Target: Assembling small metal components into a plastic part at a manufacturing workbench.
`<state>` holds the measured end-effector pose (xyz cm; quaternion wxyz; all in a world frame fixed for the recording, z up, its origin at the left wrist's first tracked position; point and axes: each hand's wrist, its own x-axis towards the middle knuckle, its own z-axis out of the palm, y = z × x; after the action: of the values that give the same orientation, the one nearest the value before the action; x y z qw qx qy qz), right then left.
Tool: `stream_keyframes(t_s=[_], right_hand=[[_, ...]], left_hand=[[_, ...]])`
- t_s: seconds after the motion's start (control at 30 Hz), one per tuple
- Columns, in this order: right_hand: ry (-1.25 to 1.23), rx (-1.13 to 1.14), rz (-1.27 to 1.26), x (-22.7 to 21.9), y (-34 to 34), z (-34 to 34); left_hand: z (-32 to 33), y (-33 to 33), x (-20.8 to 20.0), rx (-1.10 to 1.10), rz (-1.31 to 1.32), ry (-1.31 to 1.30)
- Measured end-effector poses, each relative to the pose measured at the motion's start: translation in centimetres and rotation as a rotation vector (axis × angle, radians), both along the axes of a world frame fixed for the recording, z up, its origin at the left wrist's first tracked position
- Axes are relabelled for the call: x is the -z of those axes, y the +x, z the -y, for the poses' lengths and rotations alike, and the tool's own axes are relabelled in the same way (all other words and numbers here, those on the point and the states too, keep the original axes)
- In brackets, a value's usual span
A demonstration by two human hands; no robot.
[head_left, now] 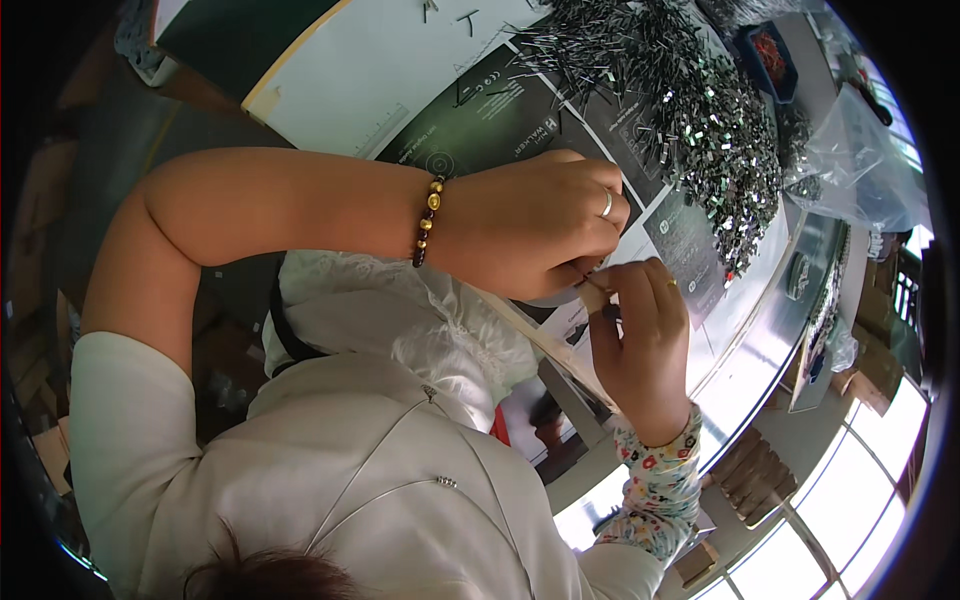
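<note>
My left hand (545, 215), with a ring and a beaded bracelet, reaches across from the left. Its fingers are curled in. Just below its fingertips my right hand (645, 335) is closed in a pinch, thumb against fingers. The two hands meet over the near edge of the table. A thin dark sliver shows between the fingertips, too small to name, and the fingers hide most of it. Past the hands lie a heap of small shiny metal pieces (715, 140) and a tangle of thin dark strips (590, 50).
Dark printed sheets (480, 110) cover the tabletop under the heaps. At the far right stand a dark blue tray (768, 62) with red bits in it and a clear plastic bag (865, 160). A few loose strips (467, 22) lie at the far left part of the table.
</note>
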<state>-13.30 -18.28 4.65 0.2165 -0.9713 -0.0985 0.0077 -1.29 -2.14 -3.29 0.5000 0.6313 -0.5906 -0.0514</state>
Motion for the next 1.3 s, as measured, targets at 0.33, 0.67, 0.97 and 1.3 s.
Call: stream_keyframes(t_s=[0.33,0.67,0.97,1.3], right_hand=[[-0.032,-0.053,0.052,0.3,-0.5,-0.4],[0.6,0.539,-0.872,-0.5,2.6,2.0],[0.901,0.725,-0.404,-1.9,-0.9,3.5],[0.216,0.548,-0.027,0.3,-5.0,5.9]], left_hand=[[0.3,0.6,-0.1,0.077,0.028,-0.019],[0.4,0.8,-0.1,0.099,0.031,-0.023],[6.1,9.3,-2.5,-0.04,0.316,0.108],[9.4,10.9,-2.4,0.056,0.731,0.243]])
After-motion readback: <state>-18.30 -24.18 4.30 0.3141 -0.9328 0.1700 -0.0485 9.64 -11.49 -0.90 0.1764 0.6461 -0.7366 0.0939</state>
